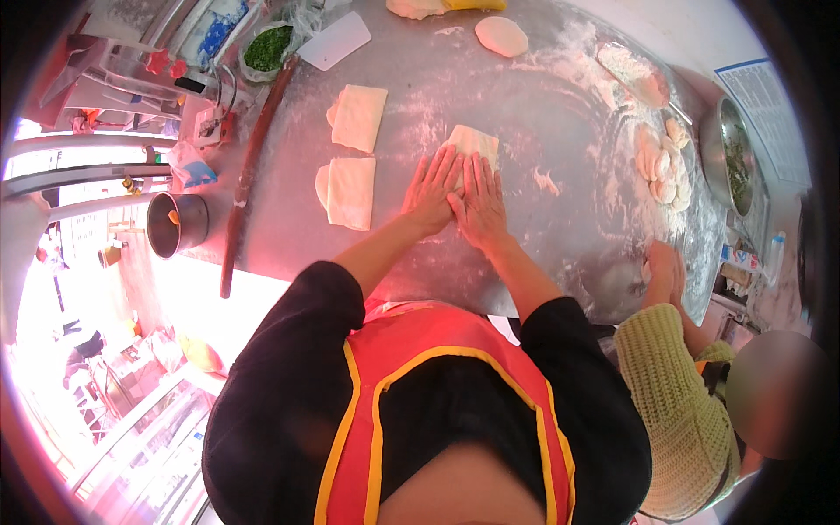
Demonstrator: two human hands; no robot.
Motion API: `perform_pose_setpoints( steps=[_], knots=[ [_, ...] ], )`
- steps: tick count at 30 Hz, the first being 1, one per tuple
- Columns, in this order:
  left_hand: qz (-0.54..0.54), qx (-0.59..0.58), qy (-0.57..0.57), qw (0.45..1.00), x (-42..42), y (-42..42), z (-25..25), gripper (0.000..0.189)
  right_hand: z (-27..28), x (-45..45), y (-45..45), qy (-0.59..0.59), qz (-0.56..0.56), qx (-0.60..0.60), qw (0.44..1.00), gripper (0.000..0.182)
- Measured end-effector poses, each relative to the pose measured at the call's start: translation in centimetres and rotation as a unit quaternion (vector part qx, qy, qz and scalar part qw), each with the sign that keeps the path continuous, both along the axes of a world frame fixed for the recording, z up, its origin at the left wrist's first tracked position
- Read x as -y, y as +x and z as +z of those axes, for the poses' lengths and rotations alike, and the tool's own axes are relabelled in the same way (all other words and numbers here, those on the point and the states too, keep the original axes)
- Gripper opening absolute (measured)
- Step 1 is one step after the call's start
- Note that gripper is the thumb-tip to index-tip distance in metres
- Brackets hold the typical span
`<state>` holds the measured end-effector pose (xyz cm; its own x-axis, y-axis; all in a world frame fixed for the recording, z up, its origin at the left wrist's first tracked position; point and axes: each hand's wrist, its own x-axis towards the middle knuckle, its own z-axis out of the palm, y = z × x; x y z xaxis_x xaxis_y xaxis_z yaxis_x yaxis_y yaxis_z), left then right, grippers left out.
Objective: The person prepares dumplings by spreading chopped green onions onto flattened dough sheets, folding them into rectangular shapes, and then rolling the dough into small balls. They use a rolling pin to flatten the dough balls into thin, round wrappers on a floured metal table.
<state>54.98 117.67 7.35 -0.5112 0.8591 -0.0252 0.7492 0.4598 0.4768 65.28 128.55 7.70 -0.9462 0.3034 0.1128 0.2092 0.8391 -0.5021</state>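
Note:
My left hand and my right hand lie flat, side by side, on a folded sheet of dough. Its far end shows beyond my fingertips; the rest is hidden under my palms. Neither hand grips anything. Left of them, two folded dough pieces rest on the metal worktable, one nearer to me than the other, each with a rounded flap at its left side. A small dough scrap lies to the right of my right hand.
A long wooden rolling pin lies along the left edge, near a metal pot. Chopped greens, a white scraper and a dough disc sit farther back. At right are dough lumps, a metal bowl and a co-worker's hands.

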Motion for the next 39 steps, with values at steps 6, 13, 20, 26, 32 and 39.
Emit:
perform_pose_setpoints(
  steps=[6,13,20,26,32,39],
  knots=[
    [0.161,0.003,0.069,0.984,-1.3,-8.9,-1.2,0.049,3.3,-2.8,1.5,-0.049,-0.057,0.005,0.997,0.055],
    [0.255,0.067,0.033,0.964,-5.4,-17.8,-0.2,0.025,4.6,-2.5,0.6,-0.101,-0.149,-0.121,0.976,0.043],
    [0.202,0.199,0.04,0.958,-5.8,-13.1,2.6,0.018,2.3,-4.7,1.1,-0.109,-0.154,-0.131,0.973,0.037],
    [0.105,0.158,0.027,0.981,-5.7,-5.4,2.1,0.025,-0.5,-7.3,-2.7,-0.26,-0.219,-0.047,0.939,0.031],
    [0.138,0.138,0.023,0.981,-6.5,-9.4,0.8,0.038,-0.1,-8.8,-7.1,-0.266,-0.303,0.074,0.912,0.032],
    [0.067,0.268,-0.019,0.961,-6.3,-9.2,5.7,0.031,4.0,-8.2,-7.0,-0.267,-0.184,0.126,0.937,0.033]
  ],
)
